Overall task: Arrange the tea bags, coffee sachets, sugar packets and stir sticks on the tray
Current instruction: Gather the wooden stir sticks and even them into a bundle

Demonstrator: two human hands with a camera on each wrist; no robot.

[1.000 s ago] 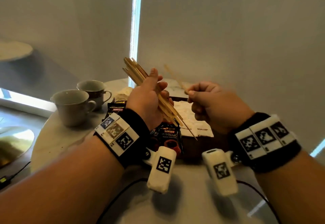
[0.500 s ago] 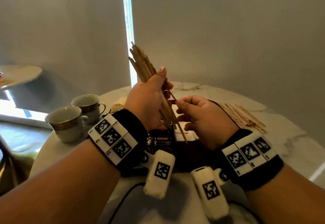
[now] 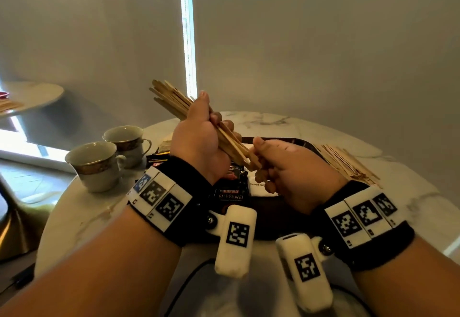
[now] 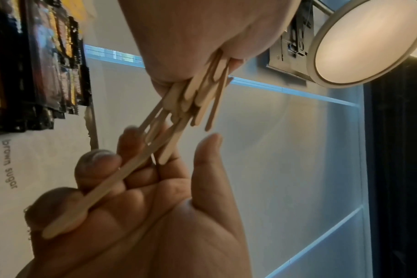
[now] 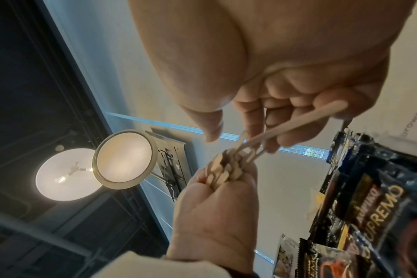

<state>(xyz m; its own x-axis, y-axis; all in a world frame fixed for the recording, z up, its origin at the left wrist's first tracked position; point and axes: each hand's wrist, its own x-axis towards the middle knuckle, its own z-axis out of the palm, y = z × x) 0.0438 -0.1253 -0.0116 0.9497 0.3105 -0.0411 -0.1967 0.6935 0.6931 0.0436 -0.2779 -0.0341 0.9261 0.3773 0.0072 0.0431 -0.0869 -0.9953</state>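
My left hand (image 3: 199,142) grips a bundle of wooden stir sticks (image 3: 171,100) above the dark tray (image 3: 286,140), the sticks slanting up to the left. My right hand (image 3: 293,167) is at the bundle's lower ends. In the wrist views its fingers (image 4: 98,161) curl round one stir stick (image 4: 102,190) drawn out of the bundle (image 4: 198,97), thumb held apart. The same stick (image 5: 298,122) crosses my right hand (image 5: 286,56) above my left hand (image 5: 214,216). Black coffee sachets (image 3: 230,194) and white brown-sugar packets (image 3: 257,187) lie on the tray under my hands.
Several loose stir sticks (image 3: 346,165) lie on the round marble table (image 3: 87,212) right of the tray. Two cups (image 3: 95,165) (image 3: 127,140) stand at the left. A wall rises close behind the table, and a cable runs along the near edge.
My right hand moved in to the lower ends of the bundle and now has one stick in its fingers. My left hand tipped the bundle further over to the left.
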